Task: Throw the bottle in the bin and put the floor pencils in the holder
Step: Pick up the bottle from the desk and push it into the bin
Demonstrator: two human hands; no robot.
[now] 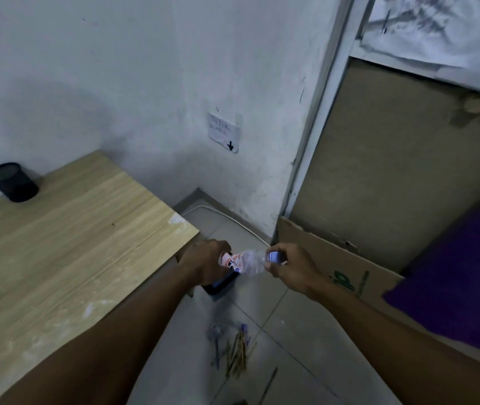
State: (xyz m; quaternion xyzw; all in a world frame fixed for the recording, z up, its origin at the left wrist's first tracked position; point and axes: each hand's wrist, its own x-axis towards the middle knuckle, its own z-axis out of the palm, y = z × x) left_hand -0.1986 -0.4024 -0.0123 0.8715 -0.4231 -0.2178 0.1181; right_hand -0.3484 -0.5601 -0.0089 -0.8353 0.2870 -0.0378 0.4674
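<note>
A crumpled clear plastic bottle [244,263] with a white and orange label lies sideways between my two hands. My left hand [203,261] grips its base end and my right hand [290,266] grips the blue cap end. Directly below the bottle, a dark bin [222,285] stands on the floor beside the table leg, mostly hidden by my left hand. Several pencils and pens [234,350] lie scattered on the grey floor tiles nearer to me. A black mesh holder [11,182] stands at the far left corner of the wooden table [66,244].
A flattened cardboard sheet [335,258] leans against the door on the right, with a purple panel [463,276] in front of it. A white cable [233,220] runs along the floor by the wall. A paper note [223,132] hangs on the white wall.
</note>
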